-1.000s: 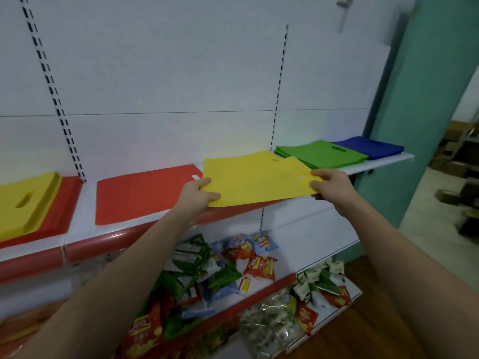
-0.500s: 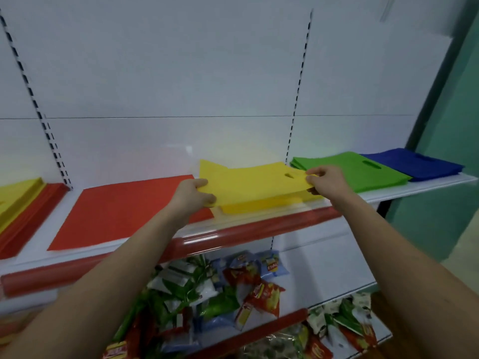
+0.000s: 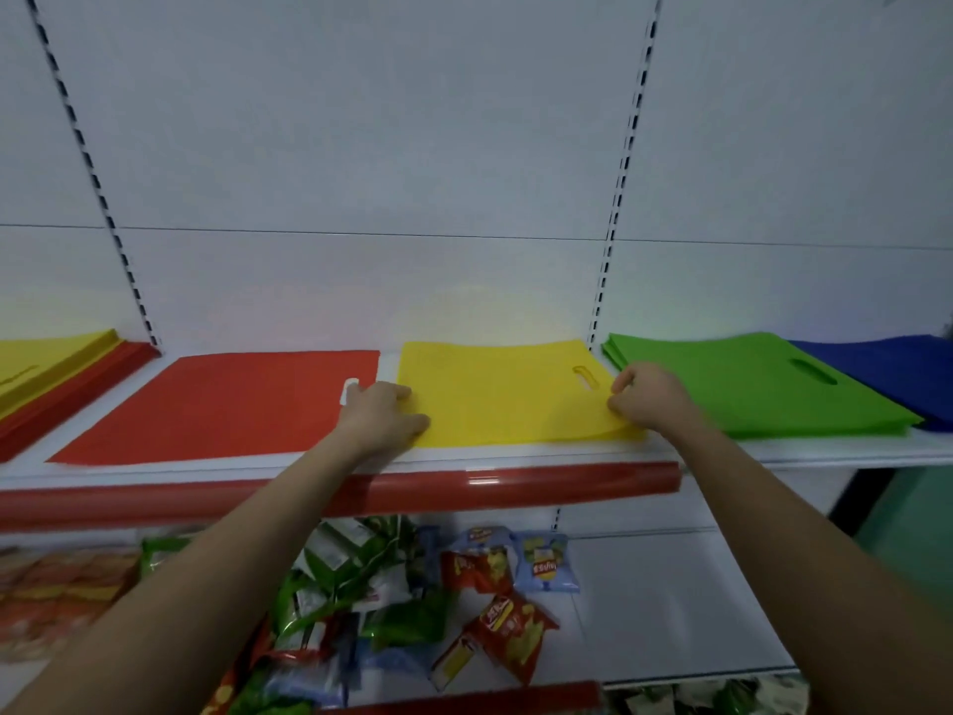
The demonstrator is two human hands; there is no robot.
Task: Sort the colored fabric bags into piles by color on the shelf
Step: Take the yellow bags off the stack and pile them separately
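- Here, your yellow bag (image 3: 508,399) lies flat on the upper shelf (image 3: 804,451), between the red bag (image 3: 227,405) and the green pile (image 3: 748,384), with its cut-out handle toward the right end.
- Your left hand (image 3: 384,415) sits on the yellow bag's left edge, fingers laid fairly straight over the fabric and thumb low at the front; the grip is loose and pressing rather than pinching.
- Your right hand (image 3: 647,399) is at the bag's right front corner, fingers curled in and nipping the fabric there, just beside the handle slot.
- The red bag lies flat just to the left of the yellow one, its own white-looking handle hole right by your left hand.
- The green pile sits just to the right, several bags thick, edges roughly squared, a handle slot showing on the top one.
- Beyond the green, a blue pile (image 3: 892,369) lies at the far right of the shelf; the green overlaps its near edge.
- Far left, a mixed stack (image 3: 56,374) shows yellow bags on top of red ones, partly cut off by the frame.
- A red price rail (image 3: 464,490) runs along the shelf's front edge under your forearms.
- Below, the lower shelf (image 3: 670,611) carries a loose heap of snack packets (image 3: 412,596) in green, red and pale blue wrappers.
- Behind everything stands a white back panel (image 3: 361,147) with two slotted uprights.
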